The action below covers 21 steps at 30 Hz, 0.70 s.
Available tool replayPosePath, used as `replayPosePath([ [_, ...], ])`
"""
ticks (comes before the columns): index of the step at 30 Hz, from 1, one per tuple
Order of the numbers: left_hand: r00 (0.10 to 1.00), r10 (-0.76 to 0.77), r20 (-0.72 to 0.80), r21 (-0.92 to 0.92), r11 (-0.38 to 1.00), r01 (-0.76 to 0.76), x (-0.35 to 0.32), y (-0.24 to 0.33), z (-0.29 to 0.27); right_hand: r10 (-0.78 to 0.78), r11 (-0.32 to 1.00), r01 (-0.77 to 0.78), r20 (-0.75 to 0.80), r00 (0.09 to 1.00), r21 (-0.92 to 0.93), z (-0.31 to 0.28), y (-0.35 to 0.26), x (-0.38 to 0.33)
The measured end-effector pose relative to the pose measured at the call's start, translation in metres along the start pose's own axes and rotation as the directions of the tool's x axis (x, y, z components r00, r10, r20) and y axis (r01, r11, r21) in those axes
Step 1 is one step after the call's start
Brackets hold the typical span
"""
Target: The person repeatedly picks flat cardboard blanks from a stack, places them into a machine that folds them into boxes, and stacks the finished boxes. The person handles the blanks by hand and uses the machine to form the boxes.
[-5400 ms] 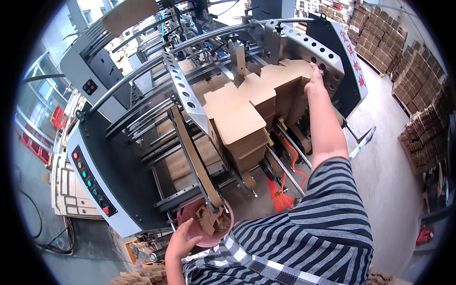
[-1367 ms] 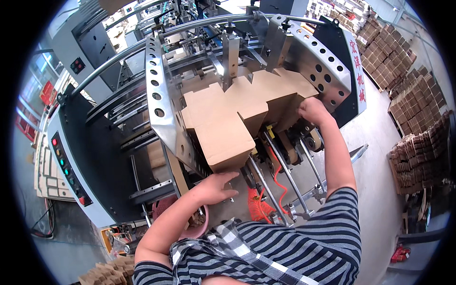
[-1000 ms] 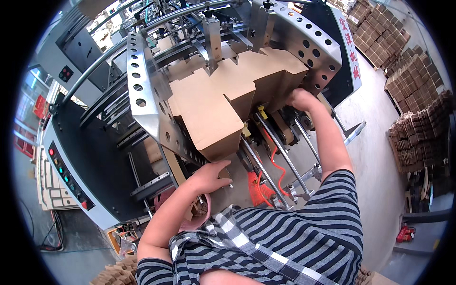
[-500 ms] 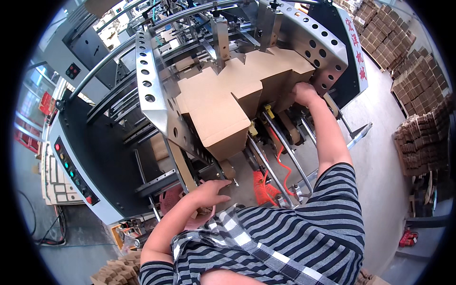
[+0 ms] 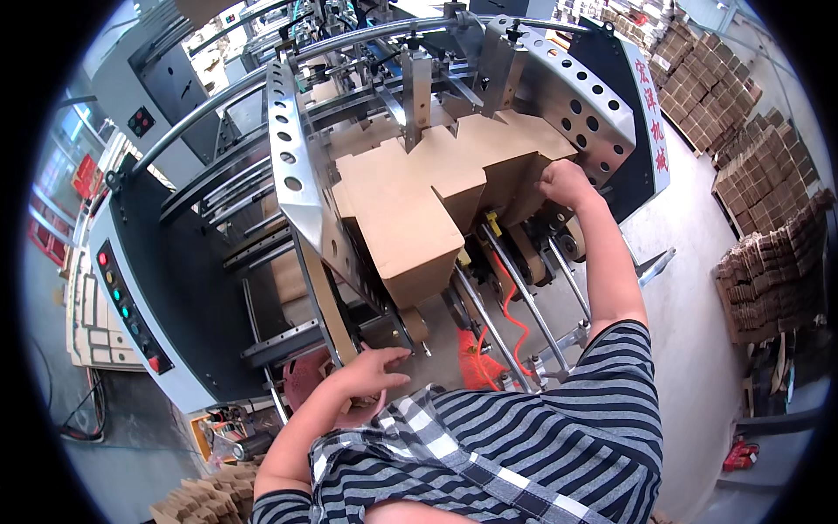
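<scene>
Between the perforated guides (image 5: 304, 215), your cardboard stack (image 5: 403, 214) sits neatly piled; your right hand (image 5: 566, 185) curls at its right end, grip unclear; your left hand (image 5: 368, 371) hangs empty; what remains doesn't show.

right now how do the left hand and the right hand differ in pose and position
The left hand is opened out, while the right hand is curled in. The left hand is apart from the cardboard stack, near the pink basket; the right hand is at the stack's right end, though whether it grips is unclear. Both hands are bare.
</scene>
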<state>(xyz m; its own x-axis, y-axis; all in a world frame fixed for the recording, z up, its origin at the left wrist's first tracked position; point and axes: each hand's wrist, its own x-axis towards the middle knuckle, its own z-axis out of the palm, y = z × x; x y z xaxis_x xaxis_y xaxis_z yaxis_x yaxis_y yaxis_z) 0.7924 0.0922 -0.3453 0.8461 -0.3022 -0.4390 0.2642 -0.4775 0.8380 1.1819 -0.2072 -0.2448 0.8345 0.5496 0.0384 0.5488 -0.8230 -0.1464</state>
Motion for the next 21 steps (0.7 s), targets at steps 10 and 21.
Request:
replayPosePath([
  [10, 0.994, 0.108, -0.012, -0.035, 0.993, -0.109, -0.005, 0.039, -0.011, 0.021, 0.998, -0.018, -0.060, 0.998, 0.055, -0.021, -0.002, -0.008],
  [21, 0.954, 0.266, -0.137, -0.096, 0.955, -0.280, -0.027, 0.092, -0.039, -0.208, 0.972, 0.182, 0.183, 0.961, 0.148, -0.015, -0.099, -0.030],
])
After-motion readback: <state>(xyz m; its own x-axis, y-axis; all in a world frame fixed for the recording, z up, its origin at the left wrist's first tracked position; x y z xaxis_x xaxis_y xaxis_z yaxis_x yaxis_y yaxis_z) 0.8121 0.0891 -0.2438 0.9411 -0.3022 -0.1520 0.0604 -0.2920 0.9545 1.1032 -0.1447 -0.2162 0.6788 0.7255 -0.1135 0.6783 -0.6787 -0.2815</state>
